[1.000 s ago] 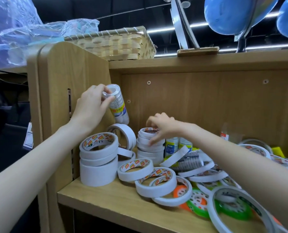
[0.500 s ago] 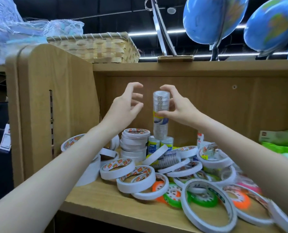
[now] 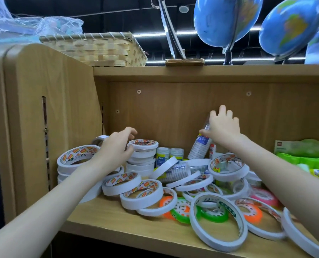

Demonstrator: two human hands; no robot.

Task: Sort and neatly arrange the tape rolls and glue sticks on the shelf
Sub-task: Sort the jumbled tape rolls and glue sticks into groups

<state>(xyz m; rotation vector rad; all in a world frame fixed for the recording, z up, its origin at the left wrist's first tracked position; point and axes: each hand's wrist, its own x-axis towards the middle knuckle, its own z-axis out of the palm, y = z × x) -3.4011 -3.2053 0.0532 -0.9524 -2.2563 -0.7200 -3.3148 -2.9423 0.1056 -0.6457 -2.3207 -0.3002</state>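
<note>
Now, right hand: I am holding my right hand (image 3: 222,128) up near the back wall, thumb and fingers curling round a clear sleeve of small tape rolls (image 3: 199,145); the upper fingers are spreading above it, and I cannot tell how firmly they are pressing.
Sleeve: it is tilting, its lower end dipping behind the loose rolls, probably because I am steering it toward a free spot at the back where tall things stand best.
Left hand: my left hand (image 3: 116,148) is hovering beside the middle stack of white tape (image 3: 143,158), fingers loosely curling and holding nothing; the thumb is looking close to the top roll, though I cannot tell if it is touching.
Why there: I am judging that it is guarding the stack from toppling while the other hand is working.
Glue sticks: two capped tubes (image 3: 169,155) are standing upright just behind that stack, kept against the wall.
Left stack: wider white rolls (image 3: 76,161) are sitting piled by the side panel, already grouped.
Loose pile: white, orange and green rolls (image 3: 184,209) are lying overlapped across the shelf (image 3: 106,218), not yet sorted.
Risk: the leaning rolls are looking ready to slide off the front edge.
</note>
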